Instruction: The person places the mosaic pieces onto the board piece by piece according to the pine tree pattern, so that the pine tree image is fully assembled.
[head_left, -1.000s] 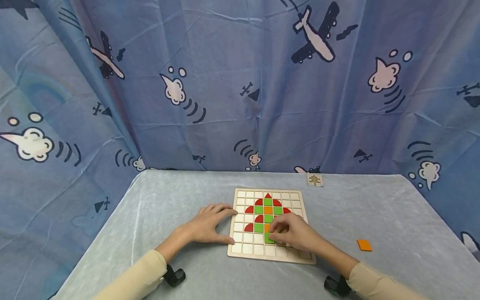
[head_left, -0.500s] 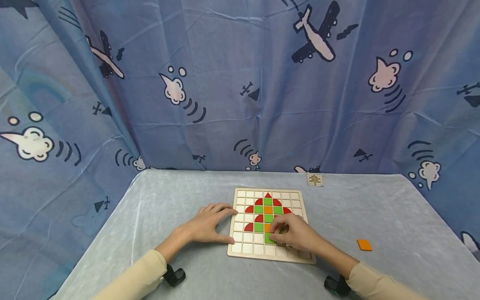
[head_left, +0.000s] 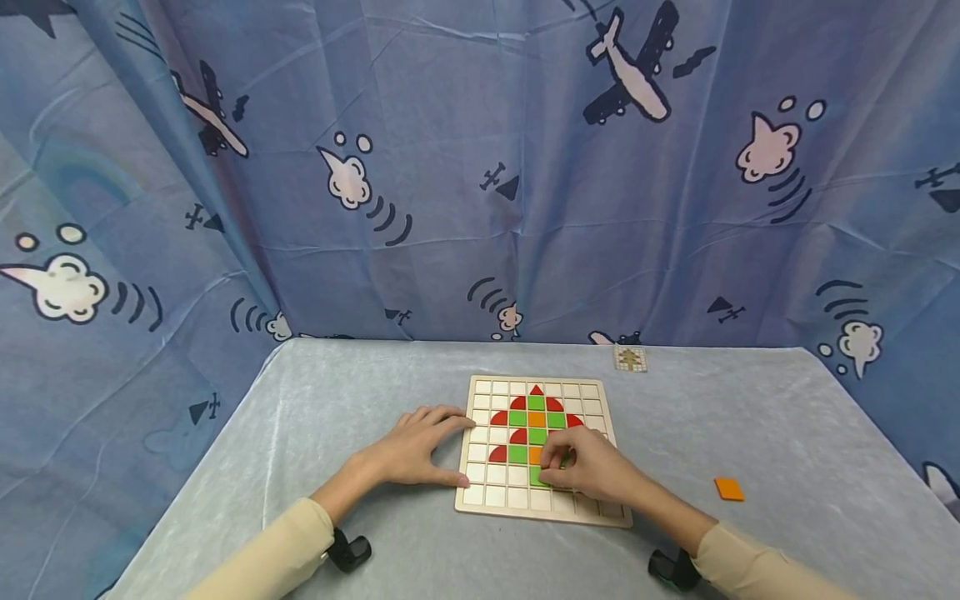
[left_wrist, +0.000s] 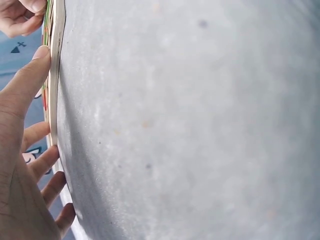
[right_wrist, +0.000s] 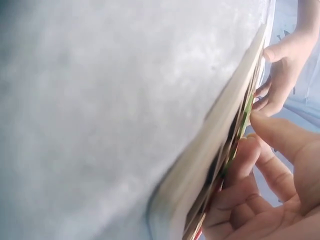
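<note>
A square wooden grid board (head_left: 495,498) lies on the table, with red, green and orange tiles set in a tree-like pattern. My left hand (head_left: 411,450) rests at its left edge, thumb and fingers spread and touching the rim; the left wrist view shows the thumb (left_wrist: 36,70) against the board's side. Over the lower middle cells, my right hand (head_left: 592,468) has thumb and curled index finger at a green square tile (head_left: 534,476), pinching it at its right side. Part of that tile and the cells to its right are hidden by the hand.
A loose orange square tile (head_left: 729,489) lies on the table to the right of the board. Behind the board, near the far edge, is a small pattern card (head_left: 630,359) with a tree on it. A blue printed curtain (head_left: 420,250) hangs behind the pale-covered table (head_left: 337,375).
Almost nothing moves. My right hand shifts very slightly to the right at the green tile, while my left hand stays on the board's edge.
</note>
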